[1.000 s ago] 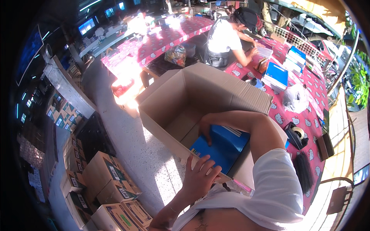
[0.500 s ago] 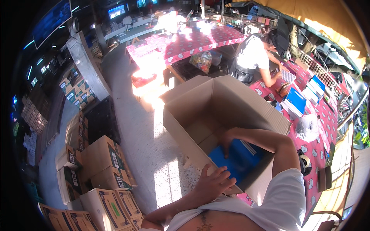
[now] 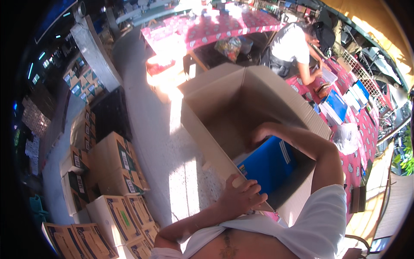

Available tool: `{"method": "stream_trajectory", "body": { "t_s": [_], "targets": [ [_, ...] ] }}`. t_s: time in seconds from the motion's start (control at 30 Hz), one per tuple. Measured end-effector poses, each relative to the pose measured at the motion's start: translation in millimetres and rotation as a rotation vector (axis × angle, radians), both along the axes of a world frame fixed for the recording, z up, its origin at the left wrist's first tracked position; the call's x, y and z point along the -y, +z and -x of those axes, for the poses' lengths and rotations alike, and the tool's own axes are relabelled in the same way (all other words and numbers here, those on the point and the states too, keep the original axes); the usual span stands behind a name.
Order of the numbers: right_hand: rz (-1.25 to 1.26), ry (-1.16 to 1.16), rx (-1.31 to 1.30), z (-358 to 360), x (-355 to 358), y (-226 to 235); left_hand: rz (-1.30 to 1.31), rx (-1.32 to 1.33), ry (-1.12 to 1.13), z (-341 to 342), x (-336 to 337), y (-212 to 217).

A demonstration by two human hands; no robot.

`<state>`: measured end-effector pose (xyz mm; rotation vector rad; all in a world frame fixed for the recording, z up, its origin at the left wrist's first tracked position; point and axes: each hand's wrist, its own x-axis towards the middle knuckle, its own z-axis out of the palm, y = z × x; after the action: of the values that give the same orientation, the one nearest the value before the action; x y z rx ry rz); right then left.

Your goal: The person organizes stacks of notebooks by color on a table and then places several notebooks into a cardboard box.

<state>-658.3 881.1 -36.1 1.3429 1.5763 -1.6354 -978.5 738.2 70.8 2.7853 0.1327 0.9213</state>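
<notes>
A large open cardboard box [image 3: 217, 93] stands in front of me with its flaps up. Blue-covered notebooks [image 3: 269, 166] lie in its near end, with white stripes along one side of the top cover. My left hand [image 3: 243, 195] rests on the box's near left edge, its fingers bent over the rim. Inside the box, my right hand [image 3: 262, 133] is curled down at the far edge of the notebooks. Its fingertips are hidden, so I cannot see whether it grips anything.
On the right, a table with a pink patterned cloth [image 3: 351, 166] bears more blue notebooks [image 3: 335, 105] and a clear plastic bag [image 3: 346, 139]. A co-worker [image 3: 290, 45] bends over that table. Stacked cartons [image 3: 110, 168] line the left. Another pink-covered table [image 3: 215, 32] stands behind.
My right hand has moved off the notebooks' top cover to their far edge, with its fingers drawn in. My left hand stays on the rim. The whole view has shifted slightly.
</notes>
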Motion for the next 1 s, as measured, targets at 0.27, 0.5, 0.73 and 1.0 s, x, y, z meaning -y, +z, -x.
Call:
{"method": "stream_trajectory", "body": {
  "t_s": [0.27,0.5,0.73,1.0],
  "targets": [
    [-0.230,-0.006,-0.062,36,14,58,0.021,0.021,0.013,3,1,-5],
    [-0.348,-0.122,-0.036,30,16,36,0.092,0.010,0.032,4,3,-4],
    [-0.299,-0.020,-0.028,43,21,65,0.090,0.004,0.026,3,3,-2],
    [-0.307,0.056,0.108,51,24,60,0.058,-0.054,0.023,3,4,-3]
  ]
}}
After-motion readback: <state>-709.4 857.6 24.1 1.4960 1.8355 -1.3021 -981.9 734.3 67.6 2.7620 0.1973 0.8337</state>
